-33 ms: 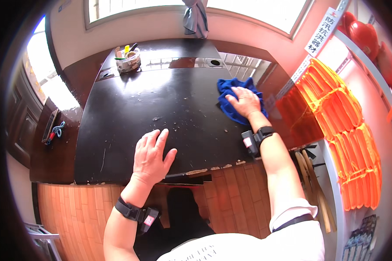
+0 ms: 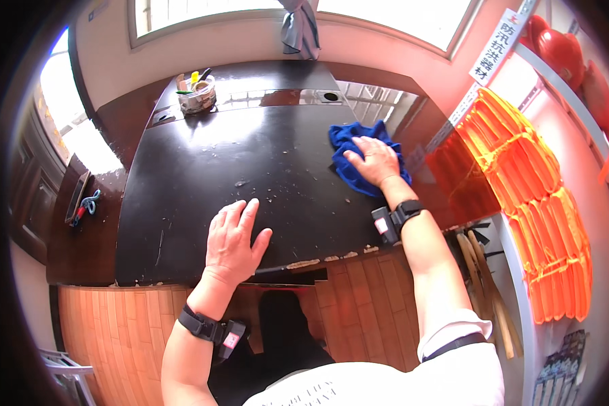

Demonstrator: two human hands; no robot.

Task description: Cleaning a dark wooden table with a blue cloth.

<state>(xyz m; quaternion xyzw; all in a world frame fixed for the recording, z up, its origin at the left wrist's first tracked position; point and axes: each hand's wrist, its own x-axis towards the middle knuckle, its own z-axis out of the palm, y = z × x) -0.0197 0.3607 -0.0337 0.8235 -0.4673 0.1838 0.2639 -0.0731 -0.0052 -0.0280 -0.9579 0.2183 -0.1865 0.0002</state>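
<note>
On the right part of the dark, glossy desk (image 2: pixel 203 176), a blue cloth (image 2: pixel 352 177) lies bunched up. My right hand (image 2: pixel 375 161) presses down on it, its fingers together over the folds and the thumb toward the left. Cloth spreads out around the fingers; what lies beneath it is hidden. My left hand (image 2: pixel 233 240) rests palm down near the desk's front edge, fingers stretched out and thumb apart, holding nothing. Small pale specks and scratches mark the desktop between the hands.
At the far left stands a clear jar (image 2: pixel 197 101) of pens. A cable hole (image 2: pixel 330 97) sits at the back. A blue cord (image 2: pixel 88 202) lies on the left side surface. Orange vests (image 2: pixel 521 183) hang from the shelf rack at the right, with wooden handles (image 2: pixel 487 291) below.
My right hand and the blue cloth have shifted slightly left and a little nearer to me. The left hand keeps its place on the desk.
</note>
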